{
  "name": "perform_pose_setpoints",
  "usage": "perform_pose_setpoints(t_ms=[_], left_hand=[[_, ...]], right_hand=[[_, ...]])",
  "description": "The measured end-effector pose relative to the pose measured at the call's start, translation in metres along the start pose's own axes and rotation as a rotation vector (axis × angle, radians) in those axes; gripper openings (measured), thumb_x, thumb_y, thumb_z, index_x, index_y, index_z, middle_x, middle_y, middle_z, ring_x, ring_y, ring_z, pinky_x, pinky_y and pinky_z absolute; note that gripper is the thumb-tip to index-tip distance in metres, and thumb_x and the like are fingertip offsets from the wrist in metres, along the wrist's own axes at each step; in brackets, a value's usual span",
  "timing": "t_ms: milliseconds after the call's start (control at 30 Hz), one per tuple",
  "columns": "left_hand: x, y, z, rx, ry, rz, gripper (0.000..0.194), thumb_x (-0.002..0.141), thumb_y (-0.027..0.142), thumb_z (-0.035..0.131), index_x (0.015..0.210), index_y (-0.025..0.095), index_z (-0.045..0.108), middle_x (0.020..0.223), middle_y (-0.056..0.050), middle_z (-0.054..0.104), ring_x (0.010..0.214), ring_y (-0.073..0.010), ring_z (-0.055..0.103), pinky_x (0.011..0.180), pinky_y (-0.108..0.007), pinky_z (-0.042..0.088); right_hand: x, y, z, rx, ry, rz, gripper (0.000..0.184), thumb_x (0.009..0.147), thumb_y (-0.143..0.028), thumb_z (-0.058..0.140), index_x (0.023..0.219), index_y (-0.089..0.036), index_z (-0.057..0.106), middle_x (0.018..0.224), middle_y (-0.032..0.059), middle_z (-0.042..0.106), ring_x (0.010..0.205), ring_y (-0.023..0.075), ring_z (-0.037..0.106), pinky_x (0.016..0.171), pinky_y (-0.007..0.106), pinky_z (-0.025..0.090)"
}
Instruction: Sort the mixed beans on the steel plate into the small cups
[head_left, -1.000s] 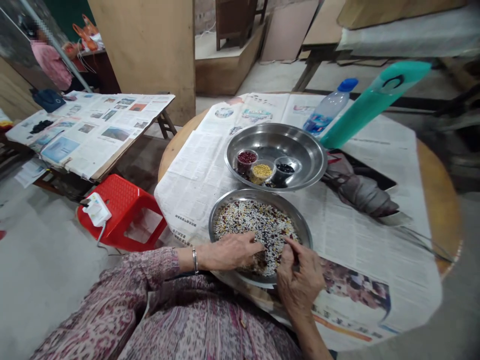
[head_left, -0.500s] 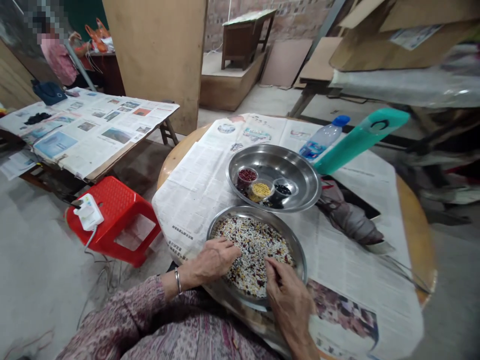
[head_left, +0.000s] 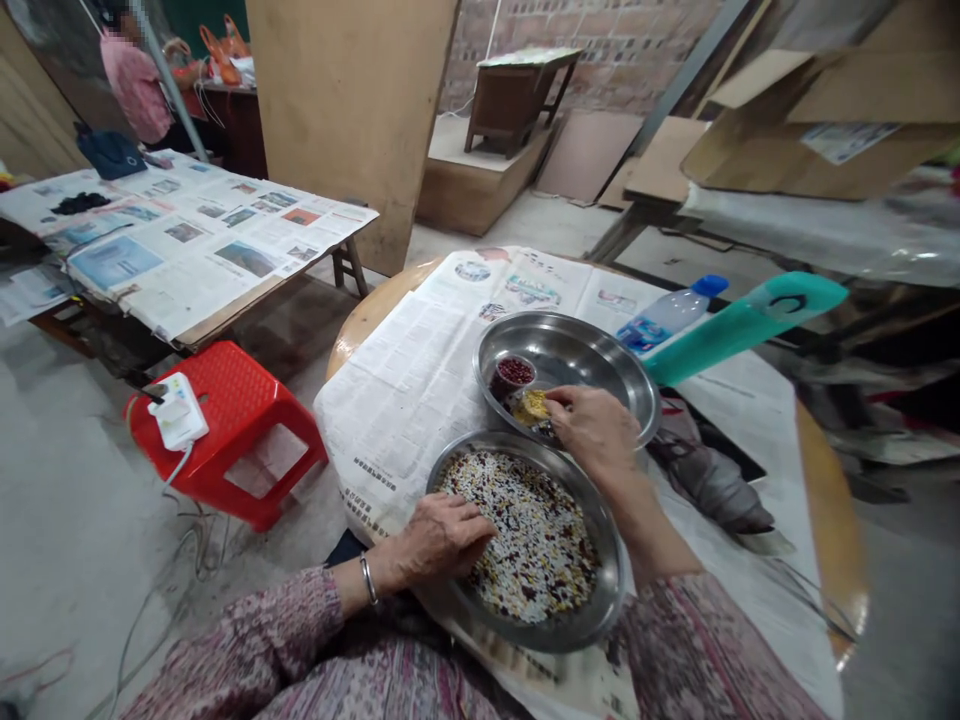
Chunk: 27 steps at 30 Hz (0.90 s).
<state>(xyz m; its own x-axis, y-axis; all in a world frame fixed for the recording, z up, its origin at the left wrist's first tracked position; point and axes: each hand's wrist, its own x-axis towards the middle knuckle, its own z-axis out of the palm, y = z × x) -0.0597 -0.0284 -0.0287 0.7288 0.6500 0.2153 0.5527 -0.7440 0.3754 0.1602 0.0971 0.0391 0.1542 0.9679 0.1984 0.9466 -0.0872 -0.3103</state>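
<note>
grain pan (head_left: 606, 598), newspapered round table (head_left: 834, 530) — red stool (head_left: 240, 395), brick wall (head_left: 622, 50)

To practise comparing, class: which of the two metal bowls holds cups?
The farther bowl, under the right hand; the nearer bowl holds loose mixed grains.

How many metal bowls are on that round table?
2. The nearer metal bowl, full of mixed grains, has the left hand at its edge. The farther metal bowl, holding small cups, is just beyond, the right hand over it. No others show.
</note>
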Motion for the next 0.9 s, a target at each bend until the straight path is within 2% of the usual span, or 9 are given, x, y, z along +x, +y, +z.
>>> perform_pose_setpoints(t_ms=[100,200,400,567,633,700,767,833,900], left_hand=[[0.000,0.000,-0.001,0.002,0.021,0.013,0.016,0.096,0.026,0.046,0.091,0.019,0.059,0.082,-0.001,0.065,0.076,-0.0143,0.059,0.068,-0.028,0.041],[0.000,0.000,0.000,0.003,0.043,0.010,0.014,0.095,0.026,0.048,0.090,0.019,0.059,0.082,-0.001,0.064,0.074,-0.0143,0.057,0.066,-0.029,0.039],[0.000,-0.001,0.003,-0.008,0.075,0.019,0.014,0.096,0.026,0.047,0.090,0.019,0.058,0.080,0.000,0.063,0.073,-0.0140,0.056,0.065,-0.029,0.038],[0.000,-0.003,0.007,-0.005,0.070,0.028,0.016,0.097,0.027,0.046,0.091,0.019,0.058,0.080,-0.001,0.063,0.073,-0.0145,0.056,0.065,-0.028,0.039],[0.000,-0.003,0.008,-0.005,0.075,0.026,0.017,0.098,0.027,0.045,0.093,0.019,0.059,0.079,-0.001,0.062,0.073,-0.0148,0.057,0.065,-0.028,0.040],[0.000,-0.003,0.007,-0.010,0.090,0.015,0.018,0.099,0.027,0.043,0.095,0.019,0.059,0.079,-0.002,0.061,0.074,-0.0156,0.057,0.067,-0.029,0.043],[-0.001,-0.002,0.004,-0.036,0.116,-0.003,0.019,0.099,0.023,0.040,0.102,0.018,0.058,0.083,-0.003,0.061,0.079,-0.0166,0.058,0.071,-0.029,0.047],[-0.003,-0.002,0.001,-0.089,0.164,-0.018,0.022,0.098,0.017,0.036,0.110,0.016,0.055,0.091,-0.006,0.060,0.088,-0.0176,0.058,0.079,-0.031,0.050],[-0.004,-0.002,0.000,-0.137,0.228,-0.020,0.025,0.096,0.014,0.035,0.115,0.014,0.052,0.099,-0.009,0.060,0.096,-0.0192,0.057,0.088,-0.034,0.051]], right_hand=[[0.015,-0.005,-0.001,-0.142,-0.186,0.023,0.021,0.080,-0.032,0.062,0.090,-0.024,0.078,0.086,0.0093,0.073,0.079,0.0226,0.061,0.066,0.033,0.038],[0.018,-0.009,-0.002,-0.196,-0.263,-0.016,0.025,0.084,-0.036,0.058,0.093,-0.025,0.078,0.090,0.0099,0.073,0.085,0.0231,0.063,0.070,0.033,0.040],[0.014,-0.007,0.003,-0.197,-0.208,-0.028,0.029,0.086,-0.033,0.051,0.094,-0.023,0.077,0.093,0.0106,0.073,0.086,0.0234,0.063,0.070,0.033,0.040],[0.014,-0.006,0.002,-0.060,-0.147,0.022,0.026,0.085,-0.034,0.053,0.093,-0.023,0.075,0.095,0.0081,0.072,0.085,0.0221,0.061,0.069,0.033,0.039],[0.009,-0.005,-0.003,0.018,-0.079,0.021,0.025,0.086,-0.034,0.053,0.090,-0.021,0.074,0.094,0.0085,0.071,0.083,0.0215,0.060,0.069,0.033,0.039],[-0.007,-0.002,-0.006,0.114,0.010,-0.020,0.027,0.088,-0.037,0.051,0.090,-0.019,0.071,0.093,0.0086,0.070,0.081,0.0207,0.059,0.070,0.032,0.040],[-0.036,0.000,-0.006,0.198,0.051,-0.077,0.028,0.090,-0.040,0.049,0.091,-0.019,0.069,0.092,0.0077,0.069,0.079,0.0196,0.059,0.070,0.032,0.041],[-0.077,0.000,0.000,0.248,0.001,-0.136,0.026,0.092,-0.040,0.049,0.090,-0.020,0.066,0.088,0.0062,0.068,0.075,0.0187,0.059,0.070,0.032,0.042],[-0.119,-0.005,0.013,0.301,-0.109,-0.270,0.021,0.093,-0.034,0.049,0.088,-0.021,0.065,0.087,0.0052,0.067,0.079,0.0184,0.060,0.074,0.032,0.045]])
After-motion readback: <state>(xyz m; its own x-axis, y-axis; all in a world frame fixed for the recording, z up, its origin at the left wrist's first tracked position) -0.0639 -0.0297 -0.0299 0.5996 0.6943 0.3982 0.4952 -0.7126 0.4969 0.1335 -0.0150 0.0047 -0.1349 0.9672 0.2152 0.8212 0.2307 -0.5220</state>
